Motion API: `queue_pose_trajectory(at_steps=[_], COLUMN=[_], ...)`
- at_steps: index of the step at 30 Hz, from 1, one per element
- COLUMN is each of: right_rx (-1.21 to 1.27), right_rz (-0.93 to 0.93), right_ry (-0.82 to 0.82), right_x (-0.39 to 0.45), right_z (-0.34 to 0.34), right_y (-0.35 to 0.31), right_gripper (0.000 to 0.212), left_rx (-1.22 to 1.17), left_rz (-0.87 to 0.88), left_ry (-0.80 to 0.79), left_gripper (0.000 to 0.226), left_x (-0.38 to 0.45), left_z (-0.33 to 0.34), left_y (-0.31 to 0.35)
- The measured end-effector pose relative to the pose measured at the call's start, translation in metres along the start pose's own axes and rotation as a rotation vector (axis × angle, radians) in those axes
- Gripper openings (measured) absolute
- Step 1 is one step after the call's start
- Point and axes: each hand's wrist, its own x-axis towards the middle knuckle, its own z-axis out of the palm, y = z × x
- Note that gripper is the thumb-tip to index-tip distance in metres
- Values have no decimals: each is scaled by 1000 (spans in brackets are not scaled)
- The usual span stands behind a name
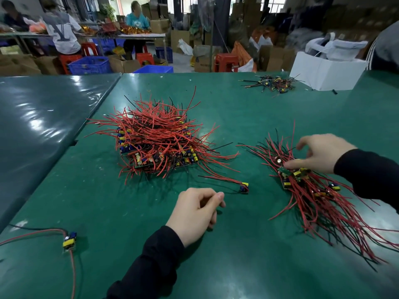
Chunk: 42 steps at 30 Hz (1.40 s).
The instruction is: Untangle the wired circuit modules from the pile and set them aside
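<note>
Big tangled pile [158,140] sits centre of the green table [259,108], well apart from both my hands. Sorted bundle [319,197] lies right, wires fanning toward me along a near-far diagonal. Loose module [244,187] lies just right of and beyond my left hand [195,214], its leads trailing left toward the pile, so left is nearer. Left fingers loosely curled, gripping nothing. Right hand [317,153] spread, fingertips resting on the bundle's boards; can't tell if it's pinching one.

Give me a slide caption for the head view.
Right hand touches the sorted modules; left hand idles near the tangled pile.
</note>
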Motion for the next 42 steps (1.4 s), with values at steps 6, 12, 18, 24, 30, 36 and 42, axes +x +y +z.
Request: queue_pose_trajectory(at_steps=[6,12,18,24,30,36,42], right_rx=[332,288,1073,1664,1520,1839,1968], right_rz=[-352,-328,-338,-154,-298,-2,55], right_ry=[172,-49,-177,-454,-214,-130,-338], right_x=[-23,-29,-34,-46,-56,-64,-62], right_z=[-6,39,43,58,49,49,47], right_y=[-63,-108,-116,-129,-129,-135,-131], right_gripper=[15,32,11,15,20,22,28], left_rx=[-18,-73,-87,-362,-403,-34,261], left_rz=[-17,-80,-138,-177,-59,398,645], left_ry=[104,211,198,138,317,353,45], left_gripper=[32,32,6,11,13,7,37], left_x=[2,3,5,4,4,-2,-11], left_z=[0,-8,-6,-3,-5,2,12], left_y=[0,-1,-2,5,9,14,15])
